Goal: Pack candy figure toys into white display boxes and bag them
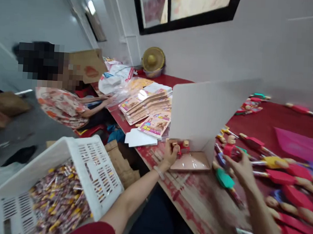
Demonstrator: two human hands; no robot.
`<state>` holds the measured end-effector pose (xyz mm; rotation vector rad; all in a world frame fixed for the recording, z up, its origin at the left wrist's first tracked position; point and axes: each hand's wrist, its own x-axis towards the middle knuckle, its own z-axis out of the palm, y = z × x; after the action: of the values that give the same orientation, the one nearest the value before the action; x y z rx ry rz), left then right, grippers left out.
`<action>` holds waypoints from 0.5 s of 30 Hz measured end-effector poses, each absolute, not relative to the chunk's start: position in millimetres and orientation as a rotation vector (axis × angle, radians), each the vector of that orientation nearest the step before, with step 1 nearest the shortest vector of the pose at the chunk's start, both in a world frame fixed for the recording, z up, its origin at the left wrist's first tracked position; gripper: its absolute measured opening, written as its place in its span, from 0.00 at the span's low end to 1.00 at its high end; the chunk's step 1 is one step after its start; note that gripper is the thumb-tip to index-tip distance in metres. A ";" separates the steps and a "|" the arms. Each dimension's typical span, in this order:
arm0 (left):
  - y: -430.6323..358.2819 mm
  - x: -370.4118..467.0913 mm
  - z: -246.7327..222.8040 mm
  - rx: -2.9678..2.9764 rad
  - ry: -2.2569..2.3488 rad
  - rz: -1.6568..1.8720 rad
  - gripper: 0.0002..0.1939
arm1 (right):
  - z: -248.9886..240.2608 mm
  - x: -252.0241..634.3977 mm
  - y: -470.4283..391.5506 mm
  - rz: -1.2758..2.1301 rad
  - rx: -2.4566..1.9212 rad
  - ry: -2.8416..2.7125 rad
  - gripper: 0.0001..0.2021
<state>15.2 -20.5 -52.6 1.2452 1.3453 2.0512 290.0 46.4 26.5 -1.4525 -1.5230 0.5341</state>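
Observation:
My left hand [171, 153] grips a small red toy figure [183, 147] at the lower left edge of a large white folded card [199, 112] that stands upright on the red table [267, 120]. A pinkish flap [192, 162] of the card lies flat below it. My right hand [240, 164] reaches into a row of red and yellow doll-like toys [280, 170], its fingers on a red one [230, 149]. A teal-topped toy [225, 179] lies just left of that hand.
A white plastic basket [95, 162] full of wrapped sweets [58, 199] stands at lower left. Stacks of printed cards [146, 104] and white sheets [140, 138] lie on the table's left part. Another person [64, 104] sits beyond them. A straw hat [153, 59] leans in the corner.

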 end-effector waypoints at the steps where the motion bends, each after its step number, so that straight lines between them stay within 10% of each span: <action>1: -18.9 15.2 -55.3 1.238 1.340 2.043 0.25 | 21.9 278.6 26.9 0.613 -1.377 -1.523 0.27; 15: -24.6 9.1 -48.8 1.360 1.405 2.024 0.26 | -50.8 145.4 -31.4 0.473 -1.485 -1.647 0.40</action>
<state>9.1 -24.6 -48.8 1.3600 1.4048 2.0241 145.4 -31.4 -50.8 -1.4850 -1.6474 0.4734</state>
